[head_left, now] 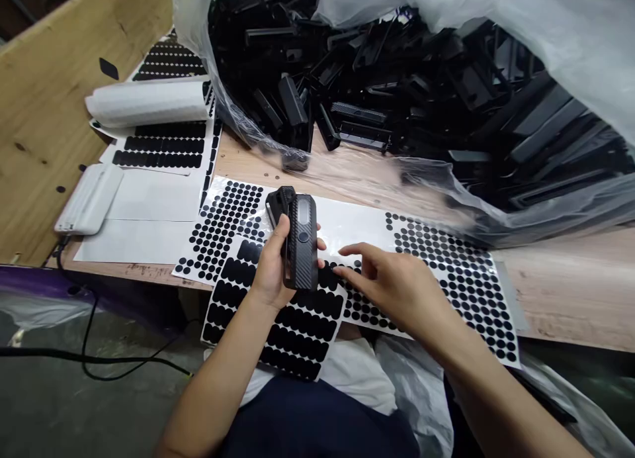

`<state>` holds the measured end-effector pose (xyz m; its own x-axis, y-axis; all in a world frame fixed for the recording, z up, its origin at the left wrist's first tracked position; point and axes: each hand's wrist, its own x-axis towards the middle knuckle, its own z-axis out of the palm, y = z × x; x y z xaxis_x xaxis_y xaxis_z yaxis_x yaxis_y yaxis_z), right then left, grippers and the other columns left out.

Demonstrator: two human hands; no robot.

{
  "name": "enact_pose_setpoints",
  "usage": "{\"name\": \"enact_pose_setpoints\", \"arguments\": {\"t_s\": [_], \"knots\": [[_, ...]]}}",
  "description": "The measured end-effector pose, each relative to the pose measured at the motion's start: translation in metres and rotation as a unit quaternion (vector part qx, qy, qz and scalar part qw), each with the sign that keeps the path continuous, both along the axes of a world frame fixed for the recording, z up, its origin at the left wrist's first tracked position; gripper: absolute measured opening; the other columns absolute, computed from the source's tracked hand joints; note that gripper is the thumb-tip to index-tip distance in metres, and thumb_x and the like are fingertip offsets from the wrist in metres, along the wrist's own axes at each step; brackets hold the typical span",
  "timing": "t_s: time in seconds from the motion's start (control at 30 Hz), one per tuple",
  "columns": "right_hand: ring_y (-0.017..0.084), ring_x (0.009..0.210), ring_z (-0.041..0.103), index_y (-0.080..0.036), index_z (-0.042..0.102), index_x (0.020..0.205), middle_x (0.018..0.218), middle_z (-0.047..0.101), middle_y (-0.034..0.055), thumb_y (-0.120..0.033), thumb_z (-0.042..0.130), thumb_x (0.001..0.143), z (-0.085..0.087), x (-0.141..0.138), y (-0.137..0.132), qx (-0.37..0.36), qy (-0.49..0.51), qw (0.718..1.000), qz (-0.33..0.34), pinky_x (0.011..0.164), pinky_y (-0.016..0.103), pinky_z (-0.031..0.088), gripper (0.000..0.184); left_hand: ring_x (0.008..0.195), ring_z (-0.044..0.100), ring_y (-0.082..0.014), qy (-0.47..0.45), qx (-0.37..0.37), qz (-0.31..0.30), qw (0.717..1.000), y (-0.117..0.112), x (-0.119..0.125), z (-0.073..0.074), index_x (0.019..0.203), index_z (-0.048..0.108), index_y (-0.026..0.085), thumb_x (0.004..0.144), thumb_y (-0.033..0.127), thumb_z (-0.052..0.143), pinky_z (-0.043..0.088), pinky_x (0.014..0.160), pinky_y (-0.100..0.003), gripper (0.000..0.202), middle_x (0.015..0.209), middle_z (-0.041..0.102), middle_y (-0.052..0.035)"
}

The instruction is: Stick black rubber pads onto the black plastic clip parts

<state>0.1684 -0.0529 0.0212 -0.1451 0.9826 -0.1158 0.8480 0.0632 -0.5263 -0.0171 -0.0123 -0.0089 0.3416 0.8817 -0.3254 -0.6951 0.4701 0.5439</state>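
Observation:
My left hand (272,266) grips a black plastic part (299,241) with a carbon-weave face and a grey window, held upright over the sticker sheets. My right hand (391,287) hovers just right of it, fingers spread and pointing left, fingertips touching the sheet of round black dots (446,273). Under my left hand lies a sheet of black oval pads (278,319) that hangs over the table's front edge.
A clear plastic bag (546,41) heaped with black plastic parts (397,81) fills the back of the wooden table (570,286). More pad sheets (159,147), a rolled white sheet (149,102) and a white power bank (89,200) with a cable lie at left beside a plywood wall (44,100).

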Motion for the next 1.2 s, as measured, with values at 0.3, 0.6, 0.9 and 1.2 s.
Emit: {"name": "enact_pose_setpoints", "arguments": {"t_s": [0.3, 0.6, 0.9, 1.2], "knots": [[0.020, 0.067, 0.070, -0.025, 0.077, 0.086, 0.077, 0.076, 0.0048, -0.031, 0.067, 0.094, 0.007, 0.006, -0.005, 0.051, 0.152, 0.978, 0.136, 0.060, 0.032, 0.051, 0.014, 0.061, 0.068, -0.0159, 0.009, 0.027, -0.029, 0.999, -0.008, -0.002, -0.001, 0.107, 0.071, 0.012, 0.082, 0.049, 0.078, 0.056, 0.056, -0.025, 0.046, 0.080, 0.073, -0.0070], [0.017, 0.072, 0.066, -0.026, 0.075, 0.071, 0.088, 0.073, 0.0037, -0.056, 0.093, 0.061, 0.041, -0.001, 0.040, -0.066, 0.478, 0.866, -0.130, 0.064, 0.031, 0.058, 0.037, 0.057, 0.062, -0.0133, -0.013, 0.005, -0.086, 0.996, -0.006, -0.002, 0.003, 0.095, 0.071, 0.007, 0.081, 0.047, 0.076, 0.048, 0.047, -0.023, 0.042, 0.083, 0.071, -0.0111], [0.020, 0.079, 0.066, -0.024, 0.075, 0.073, 0.090, 0.073, 0.0036, -0.053, 0.089, 0.071, 0.037, -0.015, 0.058, -0.123, 0.463, 0.877, -0.038, 0.082, 0.038, 0.058, 0.032, 0.059, 0.065, -0.0126, -0.038, 0.022, -0.088, 0.995, -0.006, -0.002, 0.003, 0.100, 0.071, 0.009, 0.079, 0.049, 0.080, 0.051, 0.048, -0.022, 0.046, 0.101, 0.073, -0.0137], [0.019, 0.077, 0.066, -0.025, 0.076, 0.072, 0.088, 0.073, 0.0028, -0.053, 0.090, 0.070, 0.038, -0.015, 0.060, -0.125, 0.447, 0.885, -0.042, 0.081, 0.038, 0.057, 0.031, 0.060, 0.066, -0.0129, -0.046, 0.032, -0.093, 0.994, -0.006, -0.001, 0.001, 0.102, 0.070, 0.010, 0.079, 0.048, 0.080, 0.050, 0.048, -0.023, 0.045, 0.104, 0.074, -0.0145]]}}
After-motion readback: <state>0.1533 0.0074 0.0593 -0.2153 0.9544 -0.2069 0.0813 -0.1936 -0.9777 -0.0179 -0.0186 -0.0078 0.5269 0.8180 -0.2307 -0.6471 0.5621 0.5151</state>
